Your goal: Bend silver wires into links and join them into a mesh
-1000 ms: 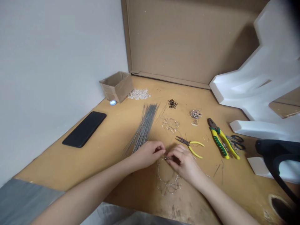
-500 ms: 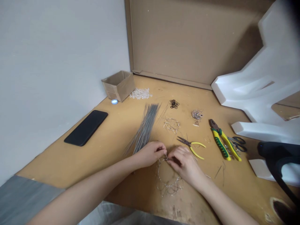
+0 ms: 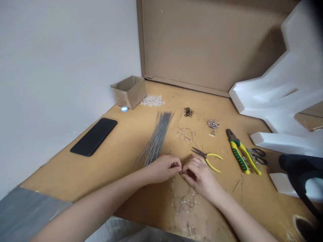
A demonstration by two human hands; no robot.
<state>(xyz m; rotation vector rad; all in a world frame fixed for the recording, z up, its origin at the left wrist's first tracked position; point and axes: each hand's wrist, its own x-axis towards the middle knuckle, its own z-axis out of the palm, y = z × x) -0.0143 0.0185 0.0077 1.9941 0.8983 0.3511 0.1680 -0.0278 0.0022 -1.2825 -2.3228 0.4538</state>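
My left hand point(image 3: 163, 167) and my right hand point(image 3: 199, 174) meet fingertip to fingertip over a thin wire ring structure point(image 3: 183, 198) that lies on the tan table point(image 3: 118, 158). Both hands pinch the far edge of that wire piece between thumb and fingers. A bundle of straight grey wires point(image 3: 156, 137) lies just beyond my left hand. Small yellow-handled needle-nose pliers point(image 3: 207, 157) rest just past my right hand.
A black phone point(image 3: 94, 136) lies at the left. A small cardboard box point(image 3: 129, 91), clear beads point(image 3: 152, 100), black rings point(image 3: 188, 112) and another wire piece point(image 3: 186, 133) sit further back. Green-yellow pliers point(image 3: 239, 153), black scissors point(image 3: 257, 156), white foam blocks point(image 3: 280, 97) and a black tool point(image 3: 300, 168) are at the right.
The view has shifted slightly. My hands stay together on the wire piece, with small finger movements at the pinch point.
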